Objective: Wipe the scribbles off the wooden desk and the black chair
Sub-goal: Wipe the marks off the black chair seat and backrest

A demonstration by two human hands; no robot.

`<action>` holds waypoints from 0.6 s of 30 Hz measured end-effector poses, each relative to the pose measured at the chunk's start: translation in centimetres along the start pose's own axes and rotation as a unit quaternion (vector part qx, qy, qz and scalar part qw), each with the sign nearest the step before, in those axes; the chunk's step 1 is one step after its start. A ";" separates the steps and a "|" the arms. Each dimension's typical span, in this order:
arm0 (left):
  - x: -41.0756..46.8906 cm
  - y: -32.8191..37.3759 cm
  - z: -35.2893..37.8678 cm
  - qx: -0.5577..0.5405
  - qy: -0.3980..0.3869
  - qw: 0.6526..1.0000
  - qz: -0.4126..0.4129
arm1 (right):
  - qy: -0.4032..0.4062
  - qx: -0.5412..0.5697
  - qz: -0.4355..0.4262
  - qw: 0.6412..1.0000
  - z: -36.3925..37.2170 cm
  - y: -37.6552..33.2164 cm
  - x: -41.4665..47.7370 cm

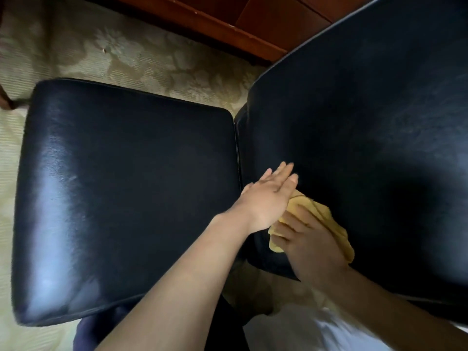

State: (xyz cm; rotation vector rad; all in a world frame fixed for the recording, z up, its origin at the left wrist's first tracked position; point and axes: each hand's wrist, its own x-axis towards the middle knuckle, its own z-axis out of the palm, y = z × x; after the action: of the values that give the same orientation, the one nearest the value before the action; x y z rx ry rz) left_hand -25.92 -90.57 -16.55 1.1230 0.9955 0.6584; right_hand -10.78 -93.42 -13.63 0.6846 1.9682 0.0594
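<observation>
The black leather chair fills the view: its seat cushion lies to the left and its backrest to the right. My right hand holds a yellow cloth against the lower part of the backrest, fingers curled over it. My left hand lies with straight fingers on the backrest near the gap between seat and back, just above the cloth. No scribbles are plain to see on the dark leather.
A pale floral carpet surrounds the chair. The reddish wooden desk runs along the top of the view. A dark wooden leg stands at the far left edge.
</observation>
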 end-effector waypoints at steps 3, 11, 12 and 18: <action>0.7 1.0 1.4 0.005 -0.031 1.000 0.002 | 0.168 -0.027 0.058 0.984 2.8 1.9 -3.0; 1.0 2.3 0.2 -0.002 0.088 0.996 0.028 | 0.336 -0.001 0.202 0.920 -2.3 7.1 -2.5; 0.9 2.0 -0.4 -0.001 0.112 0.993 0.029 | 0.341 -0.003 0.225 0.913 -3.2 8.3 -1.4; -0.3 -2.8 -2.3 0.019 0.155 0.988 0.015 | 0.320 -0.082 0.260 0.907 -6.3 11.3 6.9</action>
State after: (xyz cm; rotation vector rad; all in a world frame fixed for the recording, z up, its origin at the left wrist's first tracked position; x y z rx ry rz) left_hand -28.26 -90.76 -19.37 1.0902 1.2619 0.8606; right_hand -13.37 -79.02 -12.44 1.1668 2.2898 0.8633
